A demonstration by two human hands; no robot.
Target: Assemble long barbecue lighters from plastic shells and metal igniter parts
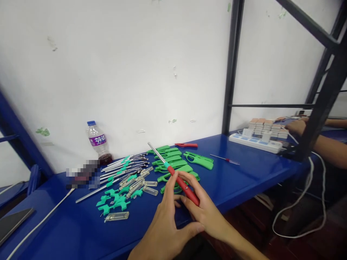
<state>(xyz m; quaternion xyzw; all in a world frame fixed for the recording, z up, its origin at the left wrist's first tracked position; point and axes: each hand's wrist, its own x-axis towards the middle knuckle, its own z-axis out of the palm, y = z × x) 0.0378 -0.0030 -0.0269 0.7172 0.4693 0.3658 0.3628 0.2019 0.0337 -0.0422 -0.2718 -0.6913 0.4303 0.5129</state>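
Both my hands hold a long lighter (177,177) with a red body, a teal collar and a metal nozzle that points up and left. My right hand (208,213) is wrapped round the red handle. My left hand (165,220) pinches the body just ahead of it, fingers curled. Directly behind the lighter lie several green lighter shells (173,162) on the blue table (244,173). To the left lie metal nozzle tubes (119,169), small green trigger parts (114,202) and clear fuel tanks (141,186).
A plastic bottle (97,142) stands by the white wall. A red shell (186,145), a thin screwdriver (225,159) and a white power strip (255,142) lie further right. Another person's arm (320,141) rests behind a black frame post (320,104). White cables (311,202) hang off the edge.
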